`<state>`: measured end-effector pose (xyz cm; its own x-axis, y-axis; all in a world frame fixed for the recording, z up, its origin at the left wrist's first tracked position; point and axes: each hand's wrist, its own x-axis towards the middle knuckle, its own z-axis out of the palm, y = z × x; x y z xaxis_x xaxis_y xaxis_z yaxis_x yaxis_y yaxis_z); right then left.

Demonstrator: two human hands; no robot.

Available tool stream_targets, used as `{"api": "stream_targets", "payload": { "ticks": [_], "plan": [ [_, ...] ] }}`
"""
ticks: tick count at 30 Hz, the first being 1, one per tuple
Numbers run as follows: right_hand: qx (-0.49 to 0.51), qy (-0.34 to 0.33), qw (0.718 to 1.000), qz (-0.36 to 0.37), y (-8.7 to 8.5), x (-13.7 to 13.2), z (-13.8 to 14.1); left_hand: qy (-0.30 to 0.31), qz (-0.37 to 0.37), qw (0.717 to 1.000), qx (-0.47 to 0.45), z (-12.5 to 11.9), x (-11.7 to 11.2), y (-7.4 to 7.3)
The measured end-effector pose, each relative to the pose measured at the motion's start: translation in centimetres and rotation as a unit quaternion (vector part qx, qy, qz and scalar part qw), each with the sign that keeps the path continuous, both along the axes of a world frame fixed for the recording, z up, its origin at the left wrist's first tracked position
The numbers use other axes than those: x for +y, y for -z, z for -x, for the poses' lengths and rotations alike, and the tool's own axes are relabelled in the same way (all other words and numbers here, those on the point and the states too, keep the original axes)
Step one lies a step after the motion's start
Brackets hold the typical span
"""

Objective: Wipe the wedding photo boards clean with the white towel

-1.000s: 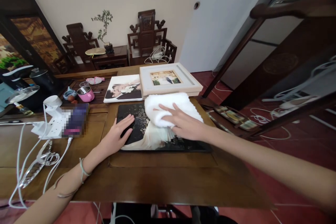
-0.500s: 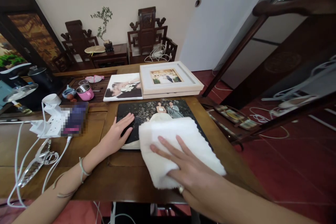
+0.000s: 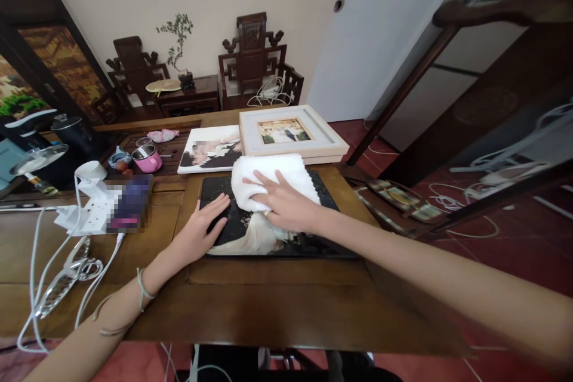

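A large dark photo print [image 3: 286, 245] lies flat on the wooden table [image 3: 250, 310] in front of me. My left hand [image 3: 203, 230] rests open and flat on the print's left edge. My right hand [image 3: 280, 203] lies with spread fingers on a white towel [image 3: 268, 176], pressing it onto the far part of the print. The towel covers the upper middle of the picture.
Behind the print lie a white-framed photo [image 3: 290, 134] and an unframed photo canvas [image 3: 210, 149]. At the left are a pink cup [image 3: 147, 159], a white power strip [image 3: 87, 218] with cables, and a kettle [image 3: 74, 131]. Carved chairs [image 3: 253, 62] stand at the wall.
My right hand pulled the towel down to the print's near edge, then pushed it back up to the far part. My left hand stayed where it was.
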<state>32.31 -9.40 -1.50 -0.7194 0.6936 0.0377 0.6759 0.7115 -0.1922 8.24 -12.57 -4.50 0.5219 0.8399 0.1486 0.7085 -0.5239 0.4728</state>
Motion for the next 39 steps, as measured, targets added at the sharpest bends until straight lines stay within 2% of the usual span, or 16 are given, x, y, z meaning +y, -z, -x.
{"api": "stream_targets", "payload": {
  "ticks": [3, 10, 13, 15, 17, 21, 25, 28, 31, 34, 39],
  "plan": [
    [-0.005, -0.001, 1.000, 0.003, -0.2, -1.4, 0.2, -0.002, 0.003, 1.000, 0.000, 0.0, 0.0, 0.0],
    [0.023, -0.007, 0.995, 0.099, -0.6, -10.9, -0.3, 0.003, 0.007, 1.000, 0.004, 0.0, 0.1, 0.2],
    [0.024, -0.022, 0.990, 0.138, -1.1, -13.0, -0.5, 0.004, 0.003, 1.000, 0.007, 0.0, 0.1, 0.2],
    [0.029, -0.018, 0.988, 0.152, -1.4, -12.6, -0.5, 0.003, 0.002, 1.000, 0.010, -0.1, 0.1, 0.1],
    [0.030, -0.004, 0.989, 0.146, -1.5, -10.9, -0.2, 0.002, 0.005, 1.000, 0.012, -0.1, 0.0, 0.0],
    [0.022, 0.038, 0.996, 0.078, -1.0, -5.4, 1.0, 0.002, 0.004, 1.000, 0.004, 0.0, 0.0, 0.1],
    [0.020, 0.045, 0.999, 0.020, -0.2, -0.4, 2.2, 0.000, -0.010, 1.000, -0.001, 0.1, 0.0, 0.4],
    [0.014, 0.045, 0.999, 0.003, -0.1, 0.4, 2.5, -0.001, -0.015, 1.000, -0.002, 0.1, 0.0, 0.5],
    [0.011, 0.050, 0.998, 0.020, -0.3, -1.7, 2.1, 0.002, -0.008, 1.000, -0.002, 0.1, -0.1, 0.4],
    [0.011, 0.054, 0.997, 0.048, -0.7, -5.7, 1.5, 0.001, 0.000, 1.000, 0.004, 0.0, -0.1, 0.1],
    [0.014, 0.016, 0.987, 0.159, -1.7, -12.1, 0.4, -0.001, -0.004, 1.000, 0.009, -0.1, -0.1, 0.1]
  ]
}}
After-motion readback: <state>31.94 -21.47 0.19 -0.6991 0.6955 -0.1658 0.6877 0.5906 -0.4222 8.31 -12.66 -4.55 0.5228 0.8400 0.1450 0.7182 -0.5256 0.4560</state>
